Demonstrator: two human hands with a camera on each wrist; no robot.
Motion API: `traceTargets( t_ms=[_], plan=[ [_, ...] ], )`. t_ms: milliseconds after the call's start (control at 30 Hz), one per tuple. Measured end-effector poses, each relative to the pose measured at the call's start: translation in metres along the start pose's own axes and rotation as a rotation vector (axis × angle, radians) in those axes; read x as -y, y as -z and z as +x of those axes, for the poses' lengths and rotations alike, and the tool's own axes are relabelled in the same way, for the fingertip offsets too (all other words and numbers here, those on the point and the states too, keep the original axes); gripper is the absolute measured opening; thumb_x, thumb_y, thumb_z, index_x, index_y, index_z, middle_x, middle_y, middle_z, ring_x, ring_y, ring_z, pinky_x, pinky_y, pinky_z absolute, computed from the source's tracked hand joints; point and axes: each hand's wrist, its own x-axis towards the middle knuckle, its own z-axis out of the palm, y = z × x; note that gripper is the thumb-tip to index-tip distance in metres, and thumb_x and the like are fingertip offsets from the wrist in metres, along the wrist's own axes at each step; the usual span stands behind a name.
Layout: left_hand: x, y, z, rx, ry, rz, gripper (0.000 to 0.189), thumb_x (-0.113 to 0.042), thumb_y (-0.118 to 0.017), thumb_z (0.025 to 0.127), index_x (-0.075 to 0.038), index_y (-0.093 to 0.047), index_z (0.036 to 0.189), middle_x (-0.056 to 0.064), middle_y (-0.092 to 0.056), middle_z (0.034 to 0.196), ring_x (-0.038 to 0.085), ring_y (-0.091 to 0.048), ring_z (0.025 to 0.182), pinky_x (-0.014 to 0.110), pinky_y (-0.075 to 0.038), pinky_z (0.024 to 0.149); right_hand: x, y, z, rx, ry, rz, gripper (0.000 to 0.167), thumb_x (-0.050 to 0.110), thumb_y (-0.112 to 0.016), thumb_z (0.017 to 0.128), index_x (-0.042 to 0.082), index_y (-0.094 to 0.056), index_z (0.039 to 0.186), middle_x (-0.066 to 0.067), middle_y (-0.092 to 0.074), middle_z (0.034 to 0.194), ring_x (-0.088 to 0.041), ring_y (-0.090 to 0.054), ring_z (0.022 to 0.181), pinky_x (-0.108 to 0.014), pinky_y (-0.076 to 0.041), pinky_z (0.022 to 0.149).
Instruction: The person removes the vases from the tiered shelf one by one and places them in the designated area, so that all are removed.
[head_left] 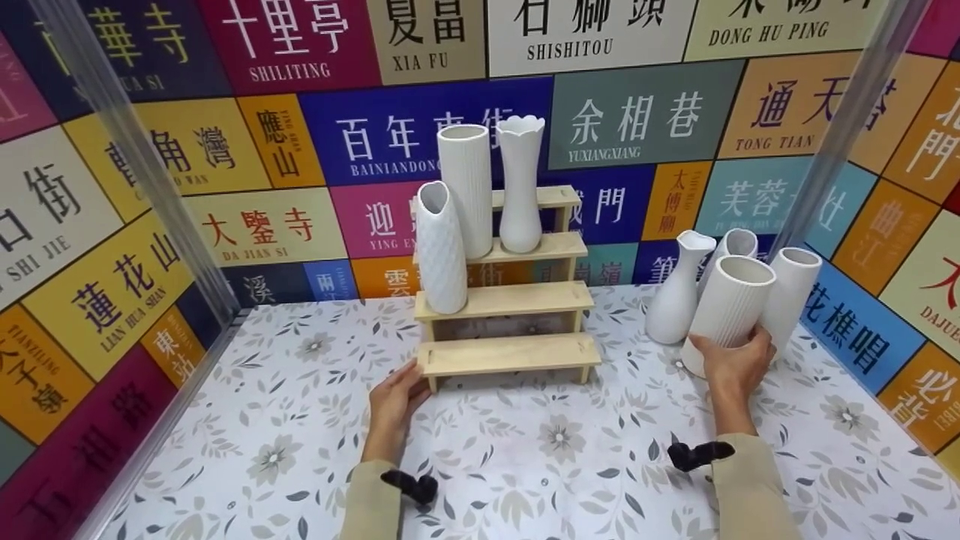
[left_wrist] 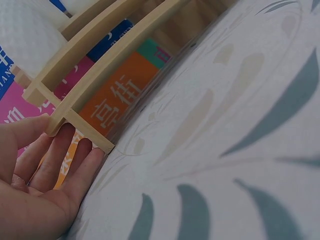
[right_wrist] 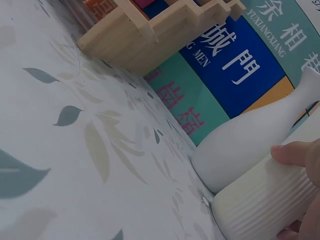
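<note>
My left hand [head_left: 394, 401] pinches the left front corner of a stepped wooden stand [head_left: 510, 356], thumb at the lowest step and fingers around its end. The left wrist view shows the fingertips against the stand's leg [left_wrist: 90, 131]. On the right, my right hand [head_left: 733, 366] grips a white ribbed cylindrical vase [head_left: 731, 296] low on its side. Three white vases stand on the steps: a textured one [head_left: 442, 259] with a slanted mouth, a ribbed cylinder [head_left: 465, 187] and a scallop-rimmed one [head_left: 521, 187].
Around the held vase stand a narrow-necked bottle vase [head_left: 673, 296], a tall smooth vase [head_left: 795, 292] and another vase [head_left: 741, 241], mostly hidden behind. A floral cloth [head_left: 562, 465] covers the table. Colourful lettered panels [head_left: 637, 112] and clear corner posts [head_left: 142, 157] enclose it.
</note>
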Motion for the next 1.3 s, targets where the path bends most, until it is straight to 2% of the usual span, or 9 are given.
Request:
traceTargets(
  t_ms=[133, 233, 467, 733, 1000, 1167, 1300],
  plan=[
    [0.001, 0.001, 0.000, 0.010, -0.024, -0.008, 0.044, -0.012, -0.070, 0.094, 0.001, -0.060, 0.134, 0.019, -0.073, 0.117, 0.023, -0.073, 0.096, 0.035, -0.062, 0.090, 0.000, 0.004, 0.000, 0.012, 0.008, -0.083, 0.096, 0.026, -0.080, 0.083, 0.011, -0.023, 0.159, -0.023, -0.024, 0.157, -0.037, -0.026, 0.144, -0.051, -0.023, 0.127],
    [0.000, 0.002, -0.001, 0.015, -0.039, -0.014, 0.044, -0.011, -0.070, 0.094, 0.003, -0.060, 0.134, 0.018, -0.075, 0.112, 0.023, -0.073, 0.094, 0.036, -0.063, 0.089, 0.005, 0.007, -0.001, 0.018, 0.016, -0.098, 0.094, 0.029, -0.078, 0.085, 0.011, -0.022, 0.159, -0.023, -0.023, 0.158, -0.036, -0.024, 0.145, -0.052, -0.023, 0.127],
    [-0.002, 0.000, 0.002, -0.013, 0.001, 0.028, 0.044, -0.015, -0.070, 0.094, -0.003, -0.061, 0.135, 0.020, -0.070, 0.123, 0.023, -0.072, 0.101, 0.038, -0.061, 0.094, 0.024, 0.011, -0.002, 0.014, -0.005, 0.016, 0.087, 0.029, -0.075, 0.088, 0.011, -0.024, 0.155, -0.013, -0.026, 0.159, -0.027, -0.027, 0.149, -0.044, -0.025, 0.128],
    [-0.002, 0.001, 0.002, -0.004, 0.015, 0.012, 0.043, -0.015, -0.070, 0.094, -0.004, -0.061, 0.135, 0.020, -0.067, 0.129, 0.023, -0.072, 0.102, 0.038, -0.060, 0.096, 0.022, 0.009, 0.000, -0.016, 0.027, 0.052, 0.079, 0.026, -0.074, 0.088, 0.010, -0.030, 0.152, -0.012, -0.032, 0.157, -0.025, -0.033, 0.145, -0.039, -0.031, 0.126],
    [0.000, -0.001, 0.001, 0.001, 0.014, -0.006, 0.044, -0.014, -0.071, 0.093, -0.003, -0.061, 0.135, 0.021, -0.068, 0.127, 0.023, -0.073, 0.100, 0.037, -0.061, 0.094, 0.015, 0.010, 0.005, -0.020, 0.014, 0.091, 0.077, 0.025, -0.075, 0.088, 0.014, -0.034, 0.153, -0.011, -0.034, 0.157, -0.023, -0.039, 0.142, -0.033, -0.031, 0.125],
    [0.002, 0.001, 0.000, 0.022, -0.027, 0.003, 0.046, -0.014, -0.070, 0.094, 0.002, -0.058, 0.136, 0.022, -0.072, 0.118, 0.023, -0.072, 0.098, 0.036, -0.062, 0.092, 0.013, 0.010, 0.006, -0.044, 0.030, 0.116, 0.073, 0.021, -0.076, 0.087, 0.013, -0.039, 0.149, -0.011, -0.040, 0.154, -0.022, -0.043, 0.139, -0.031, -0.034, 0.122],
    [0.002, 0.001, 0.000, 0.022, -0.034, 0.017, 0.048, -0.015, -0.070, 0.094, 0.003, -0.057, 0.137, 0.023, -0.072, 0.117, 0.024, -0.072, 0.099, 0.037, -0.061, 0.092, 0.018, 0.010, 0.003, -0.056, 0.036, 0.129, 0.074, 0.022, -0.075, 0.088, 0.015, -0.036, 0.151, -0.009, -0.036, 0.157, -0.020, -0.038, 0.143, -0.031, -0.031, 0.125]
  ],
)
